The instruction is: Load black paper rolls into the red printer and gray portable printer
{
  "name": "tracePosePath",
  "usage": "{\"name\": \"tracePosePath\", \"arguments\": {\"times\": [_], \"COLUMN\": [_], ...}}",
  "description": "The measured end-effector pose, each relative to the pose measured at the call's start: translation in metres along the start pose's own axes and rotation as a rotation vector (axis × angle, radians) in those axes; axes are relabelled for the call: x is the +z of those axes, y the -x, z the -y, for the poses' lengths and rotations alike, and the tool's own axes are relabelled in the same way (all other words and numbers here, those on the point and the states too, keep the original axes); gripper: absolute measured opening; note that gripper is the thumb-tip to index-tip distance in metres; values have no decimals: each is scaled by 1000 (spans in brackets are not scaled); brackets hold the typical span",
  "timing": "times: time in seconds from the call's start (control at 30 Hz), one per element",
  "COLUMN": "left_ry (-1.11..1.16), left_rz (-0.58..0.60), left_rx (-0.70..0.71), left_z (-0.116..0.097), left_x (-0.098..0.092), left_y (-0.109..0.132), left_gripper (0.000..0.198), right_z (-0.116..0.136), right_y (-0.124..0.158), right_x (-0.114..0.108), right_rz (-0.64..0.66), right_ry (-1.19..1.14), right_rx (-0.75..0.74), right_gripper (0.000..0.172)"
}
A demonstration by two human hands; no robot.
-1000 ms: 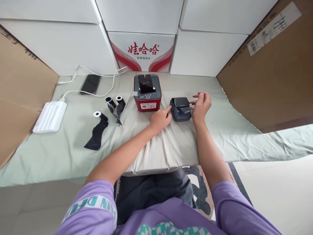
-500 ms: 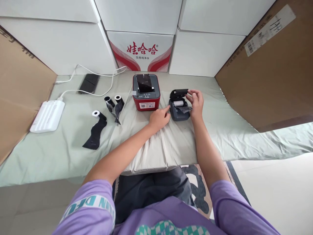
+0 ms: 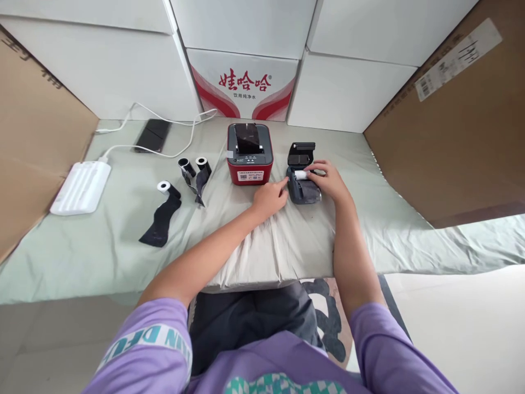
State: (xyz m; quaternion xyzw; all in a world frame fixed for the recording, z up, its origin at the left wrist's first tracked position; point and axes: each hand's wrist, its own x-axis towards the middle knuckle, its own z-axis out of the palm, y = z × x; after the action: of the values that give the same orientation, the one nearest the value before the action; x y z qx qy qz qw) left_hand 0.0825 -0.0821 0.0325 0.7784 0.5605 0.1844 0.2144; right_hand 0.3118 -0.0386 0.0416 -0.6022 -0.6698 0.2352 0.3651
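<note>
A small dark portable printer (image 3: pixel 296 191) stands on the cloth with its lid (image 3: pixel 301 154) raised. Inside it lies a white paper roll (image 3: pixel 301 175), and a strip of dark paper (image 3: pixel 310 191) trails over its front. My right hand (image 3: pixel 330 183) reaches in from the right, thumb and fingers closed at the roll's right end. My left hand (image 3: pixel 268 200) rests beside the printer, its index finger stretched out to touch the left side and the other fingers curled. Left of it sits a red and black printer (image 3: pixel 251 161), black paper sticking out of its top.
Several used paper rolls (image 3: pixel 168 189) with dark tails lie to the left. Behind them are a black phone (image 3: pixel 152 135) and a white power strip (image 3: pixel 81 187) with a white cable. White boxes (image 3: pixel 244 85) line the back; a brown carton (image 3: pixel 455 142) stands at right.
My right hand has left the raised lid and moved down to the paper roll. The lid now stands further back, and the dark paper strip lies flatter over the printer's front.
</note>
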Motion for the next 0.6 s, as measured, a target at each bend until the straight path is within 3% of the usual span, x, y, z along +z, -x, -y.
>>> {"name": "tracePosePath", "arguments": {"times": [0.13,0.27,0.47,0.6], "left_ry": [6,36,124,133], "left_rz": [0,3,-28,-30], "left_rx": [0,-23,-45,-14], "left_z": [0,0,3,4], "left_x": [0,-1,-2,-2], "left_y": [-2,-3,-5,-7], "left_gripper": [54,55,49,41], "right_z": [2,6,11,42], "right_y": [-24,-49,-44,-21], "right_x": [-7,-4,-23,-46], "right_rz": [171,212,223,45], "right_ry": [257,349,146,-126], "right_rx": [41,68,-109,-87], "right_gripper": [24,29,44,45]}}
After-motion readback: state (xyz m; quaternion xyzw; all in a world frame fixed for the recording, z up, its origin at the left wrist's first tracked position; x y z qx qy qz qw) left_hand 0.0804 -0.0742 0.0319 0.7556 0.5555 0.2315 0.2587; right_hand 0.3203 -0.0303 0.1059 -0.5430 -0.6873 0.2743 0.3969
